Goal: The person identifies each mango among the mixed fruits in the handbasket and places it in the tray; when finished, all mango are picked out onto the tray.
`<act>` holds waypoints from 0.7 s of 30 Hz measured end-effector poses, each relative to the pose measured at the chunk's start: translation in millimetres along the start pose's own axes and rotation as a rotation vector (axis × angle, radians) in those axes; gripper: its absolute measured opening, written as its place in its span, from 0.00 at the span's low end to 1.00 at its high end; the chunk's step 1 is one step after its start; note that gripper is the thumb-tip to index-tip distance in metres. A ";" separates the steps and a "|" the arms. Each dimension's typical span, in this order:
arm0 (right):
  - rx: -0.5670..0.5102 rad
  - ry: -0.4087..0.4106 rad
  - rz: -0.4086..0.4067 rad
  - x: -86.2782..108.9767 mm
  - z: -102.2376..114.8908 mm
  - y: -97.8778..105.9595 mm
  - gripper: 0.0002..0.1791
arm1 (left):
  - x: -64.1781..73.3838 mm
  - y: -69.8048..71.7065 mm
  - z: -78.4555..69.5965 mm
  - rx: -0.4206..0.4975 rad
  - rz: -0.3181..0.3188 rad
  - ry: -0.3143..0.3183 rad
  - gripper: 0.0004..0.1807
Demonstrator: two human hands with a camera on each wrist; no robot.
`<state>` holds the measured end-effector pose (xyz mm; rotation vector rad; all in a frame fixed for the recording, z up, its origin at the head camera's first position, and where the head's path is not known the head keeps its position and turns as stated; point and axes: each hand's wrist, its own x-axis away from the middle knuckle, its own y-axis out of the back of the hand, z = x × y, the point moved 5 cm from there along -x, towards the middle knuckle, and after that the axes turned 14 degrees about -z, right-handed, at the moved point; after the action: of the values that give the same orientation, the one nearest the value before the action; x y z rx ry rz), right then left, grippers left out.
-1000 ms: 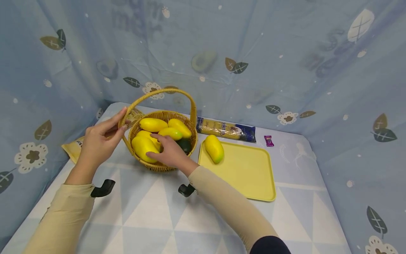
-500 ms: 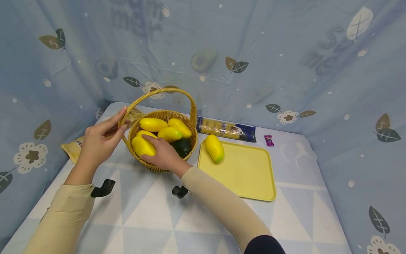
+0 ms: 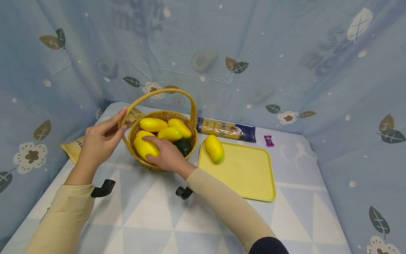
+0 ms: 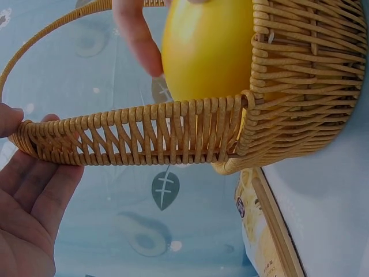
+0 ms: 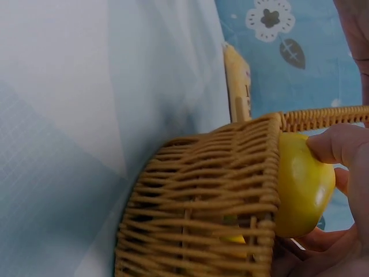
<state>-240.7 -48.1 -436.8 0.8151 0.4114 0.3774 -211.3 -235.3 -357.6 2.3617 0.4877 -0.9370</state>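
Note:
My left hand (image 3: pixel 103 137) pinches the handle (image 4: pixel 132 133) of a wicker basket (image 3: pixel 158 168) on its left side. My right hand (image 3: pixel 166 153) reaches into the basket and grips a yellow mango (image 3: pixel 144 146), thumb and fingers round it. In the right wrist view that mango (image 5: pixel 302 184) stands partly above the rim. Behind it in the basket lie several more mangoes, one with a greenish tip (image 3: pixel 170 133), and a dark green rounded fruit (image 3: pixel 183 146), partly covered by the right hand.
Right of the basket, a yellow tray (image 3: pixel 244 173) bears one mango (image 3: pixel 214 148) at its upper left corner. A pasta packet (image 3: pixel 226 129) lies behind the tray, with a small purple-wrapped candy (image 3: pixel 269 140) beside it. A yellow package (image 3: pixel 74 149) lies left of the basket.
The right hand has closed round the front mango, which has shifted slightly in the basket. The left hand stays on the handle.

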 end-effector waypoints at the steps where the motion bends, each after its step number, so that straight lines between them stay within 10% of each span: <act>1: -0.007 -0.010 -0.003 1.1 -0.8 2.2 0.34 | 0.0 0.0 0.0 0.001 0.000 0.000 0.38; 21: -0.204 -0.163 -0.072 30.0 -36.1 50.6 0.31 | 0.3 -0.2 0.1 0.002 -0.005 0.008 0.38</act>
<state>-241.1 20.2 -426.7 0.6253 0.2451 0.2785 -211.2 -235.1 -357.9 2.3675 0.4959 -0.9311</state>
